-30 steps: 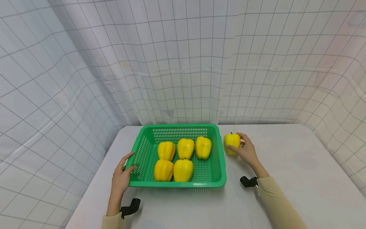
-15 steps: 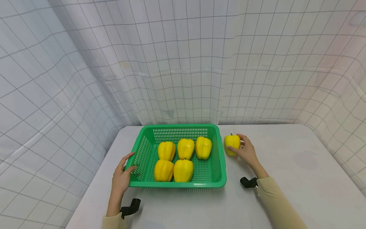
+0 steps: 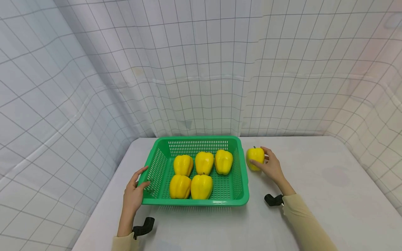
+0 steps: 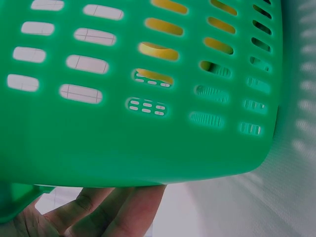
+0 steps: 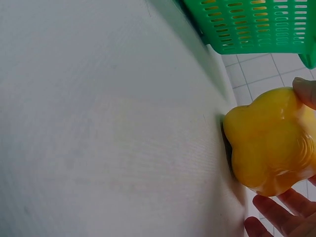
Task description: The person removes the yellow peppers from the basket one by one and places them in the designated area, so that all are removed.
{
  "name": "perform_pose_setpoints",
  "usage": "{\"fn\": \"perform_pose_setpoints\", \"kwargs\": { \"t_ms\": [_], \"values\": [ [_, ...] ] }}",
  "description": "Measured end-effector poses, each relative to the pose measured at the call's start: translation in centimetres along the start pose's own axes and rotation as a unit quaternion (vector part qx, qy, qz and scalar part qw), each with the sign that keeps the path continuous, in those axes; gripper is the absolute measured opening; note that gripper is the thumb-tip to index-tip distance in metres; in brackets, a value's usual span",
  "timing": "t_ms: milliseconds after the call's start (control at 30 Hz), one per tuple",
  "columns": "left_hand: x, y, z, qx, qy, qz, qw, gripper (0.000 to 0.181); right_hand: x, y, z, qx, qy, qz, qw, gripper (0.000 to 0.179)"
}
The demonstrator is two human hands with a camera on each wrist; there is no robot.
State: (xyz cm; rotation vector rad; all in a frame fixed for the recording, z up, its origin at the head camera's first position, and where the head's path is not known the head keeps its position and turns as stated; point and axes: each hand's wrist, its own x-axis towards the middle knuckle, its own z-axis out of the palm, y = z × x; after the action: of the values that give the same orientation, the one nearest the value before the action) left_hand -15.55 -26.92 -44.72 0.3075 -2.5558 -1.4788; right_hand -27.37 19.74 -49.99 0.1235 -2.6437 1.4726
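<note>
In the head view, a green slotted plastic basket point(image 3: 196, 203) holds several yellow bell peppers, among them a front one point(image 3: 201, 187) with its stem up. My left hand point(image 3: 133, 196) grips the basket's left side, thumb over the rim. Its fingers point(image 4: 133, 210) show below the green wall point(image 4: 123, 143) in the left wrist view. Just right of the basket, my right hand point(image 3: 270, 168) holds another yellow bell pepper point(image 3: 255, 153) between thumb and fingers, stem up, close over the table. The right wrist view shows that pepper's lobed underside point(image 5: 269, 143), with the thumb point(image 5: 305, 91) against it.
A white table point(image 3: 326, 188) carries the basket. White grid-lined curtains point(image 3: 201, 87) hang behind and along both sides. Black wrist mounts point(image 3: 143, 226) sit on both forearms, under beige sleeves point(image 3: 306, 219).
The pepper in my right hand has come down very slightly, with the fingers shifting along with it. My left hand and the basket have stayed in place.
</note>
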Motion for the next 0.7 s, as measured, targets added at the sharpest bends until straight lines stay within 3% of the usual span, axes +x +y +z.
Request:
{"fn": "perform_pose_setpoints", "kwargs": {
  "t_ms": [700],
  "values": [
    [-0.03,-0.10,-0.07,0.007,0.000,0.000,1.0000,0.049,0.22,-0.09,-0.03,-0.009,-0.010,0.007,0.9999,0.087]
  ]
}}
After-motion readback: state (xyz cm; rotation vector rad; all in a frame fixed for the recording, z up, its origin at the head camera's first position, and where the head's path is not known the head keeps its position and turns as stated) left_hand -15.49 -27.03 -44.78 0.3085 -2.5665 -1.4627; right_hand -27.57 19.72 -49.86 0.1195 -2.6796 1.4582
